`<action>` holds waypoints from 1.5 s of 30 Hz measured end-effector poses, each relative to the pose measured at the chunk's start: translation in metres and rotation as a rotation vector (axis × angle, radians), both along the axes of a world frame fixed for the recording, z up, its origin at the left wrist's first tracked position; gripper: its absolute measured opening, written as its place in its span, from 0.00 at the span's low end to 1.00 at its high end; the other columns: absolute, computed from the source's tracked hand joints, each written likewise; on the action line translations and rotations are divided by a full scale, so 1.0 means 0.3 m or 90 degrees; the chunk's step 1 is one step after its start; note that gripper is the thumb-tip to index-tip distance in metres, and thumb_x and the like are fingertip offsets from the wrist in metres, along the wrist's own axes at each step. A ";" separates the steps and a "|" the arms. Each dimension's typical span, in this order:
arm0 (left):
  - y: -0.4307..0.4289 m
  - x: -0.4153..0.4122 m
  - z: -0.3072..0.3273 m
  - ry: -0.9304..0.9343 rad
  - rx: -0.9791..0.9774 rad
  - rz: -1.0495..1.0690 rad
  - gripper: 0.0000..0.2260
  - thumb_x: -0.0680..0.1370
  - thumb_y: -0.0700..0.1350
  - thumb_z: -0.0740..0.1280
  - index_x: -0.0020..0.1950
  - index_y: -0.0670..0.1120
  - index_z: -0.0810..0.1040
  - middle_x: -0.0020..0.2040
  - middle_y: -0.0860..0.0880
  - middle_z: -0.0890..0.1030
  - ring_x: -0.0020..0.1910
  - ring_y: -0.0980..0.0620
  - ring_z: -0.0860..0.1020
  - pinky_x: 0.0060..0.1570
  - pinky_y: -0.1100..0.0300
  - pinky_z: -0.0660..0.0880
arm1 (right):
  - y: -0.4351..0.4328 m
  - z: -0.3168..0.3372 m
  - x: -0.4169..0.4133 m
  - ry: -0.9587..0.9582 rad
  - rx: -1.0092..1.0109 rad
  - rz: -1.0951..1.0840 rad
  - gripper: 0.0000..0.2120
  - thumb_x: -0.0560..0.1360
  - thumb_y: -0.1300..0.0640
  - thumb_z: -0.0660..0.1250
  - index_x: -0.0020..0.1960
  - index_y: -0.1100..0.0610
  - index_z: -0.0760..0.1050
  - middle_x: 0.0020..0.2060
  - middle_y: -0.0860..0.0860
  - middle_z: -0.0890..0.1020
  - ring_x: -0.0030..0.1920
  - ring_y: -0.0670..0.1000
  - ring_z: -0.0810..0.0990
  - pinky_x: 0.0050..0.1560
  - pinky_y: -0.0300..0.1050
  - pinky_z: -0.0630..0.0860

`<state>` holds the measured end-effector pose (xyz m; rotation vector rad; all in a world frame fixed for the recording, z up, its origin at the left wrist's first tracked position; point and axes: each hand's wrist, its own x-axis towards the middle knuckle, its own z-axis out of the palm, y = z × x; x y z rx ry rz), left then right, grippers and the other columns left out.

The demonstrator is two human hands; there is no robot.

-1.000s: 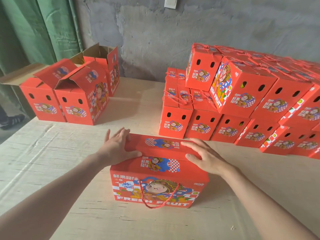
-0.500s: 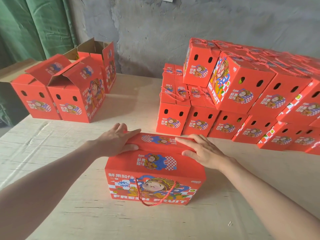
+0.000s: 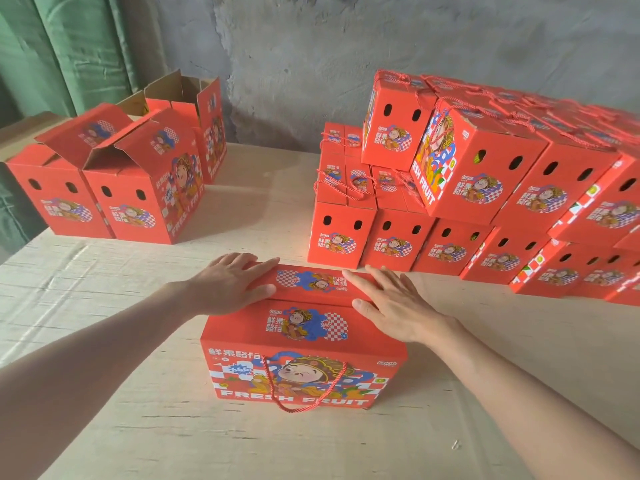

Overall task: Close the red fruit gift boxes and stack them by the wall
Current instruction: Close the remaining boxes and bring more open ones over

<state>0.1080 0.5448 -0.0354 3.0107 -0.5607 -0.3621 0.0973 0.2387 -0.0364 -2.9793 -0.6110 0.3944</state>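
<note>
A red fruit gift box (image 3: 304, 344) stands on the table in front of me, its two top flaps folded down and its red cord handle hanging over the front face. My left hand (image 3: 230, 284) lies flat on the left end of the lid, fingers straight. Pressing on the right end of the lid is my right hand (image 3: 394, 304), also flat. A stack of closed red boxes (image 3: 485, 188) in two layers fills the right side of the table against the grey wall.
Three red boxes with flaps up (image 3: 138, 174) stand at the back left beside a green curtain (image 3: 69, 46). The pale wooden table (image 3: 138, 427) spreads around the box. The grey plaster wall (image 3: 381, 46) runs behind.
Both hands flattened and pressed the lid flaps down; the far flap now lies level. The view shifted slightly closer to the box.
</note>
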 end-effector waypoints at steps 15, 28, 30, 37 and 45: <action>-0.016 -0.020 -0.046 -0.005 0.029 0.007 0.38 0.65 0.72 0.25 0.73 0.60 0.31 0.74 0.54 0.30 0.74 0.49 0.30 0.69 0.42 0.30 | 0.003 -0.044 -0.016 -0.068 -0.002 0.060 0.23 0.78 0.34 0.38 0.68 0.28 0.30 0.73 0.44 0.27 0.72 0.50 0.24 0.69 0.53 0.25; -0.242 -0.234 -0.135 -0.131 -0.089 0.047 0.25 0.82 0.58 0.41 0.78 0.53 0.44 0.78 0.53 0.41 0.76 0.48 0.37 0.71 0.53 0.33 | 0.012 -0.059 -0.024 -0.048 0.125 0.076 0.19 0.82 0.42 0.47 0.65 0.21 0.45 0.74 0.37 0.40 0.76 0.53 0.35 0.74 0.57 0.36; -0.228 -0.239 -0.119 -0.183 -0.096 0.030 0.25 0.82 0.58 0.41 0.78 0.52 0.54 0.78 0.52 0.51 0.78 0.46 0.48 0.74 0.50 0.45 | -0.008 -0.049 -0.001 -0.061 0.141 0.078 0.19 0.83 0.46 0.50 0.68 0.27 0.50 0.76 0.39 0.46 0.76 0.51 0.43 0.74 0.55 0.39; -0.125 -0.127 -0.094 -0.176 -0.082 -0.061 0.29 0.77 0.61 0.34 0.76 0.60 0.54 0.76 0.61 0.53 0.77 0.52 0.48 0.74 0.51 0.42 | -0.005 -0.065 -0.019 -0.137 0.175 0.036 0.19 0.80 0.44 0.55 0.70 0.34 0.62 0.72 0.44 0.61 0.67 0.52 0.60 0.65 0.40 0.48; -0.087 -0.002 -0.070 -0.105 -0.117 0.261 0.22 0.82 0.59 0.45 0.77 0.61 0.50 0.78 0.48 0.39 0.76 0.44 0.35 0.69 0.35 0.34 | 0.020 -0.058 -0.162 -0.033 0.105 0.019 0.43 0.68 0.25 0.54 0.77 0.40 0.47 0.72 0.48 0.51 0.74 0.51 0.52 0.71 0.48 0.56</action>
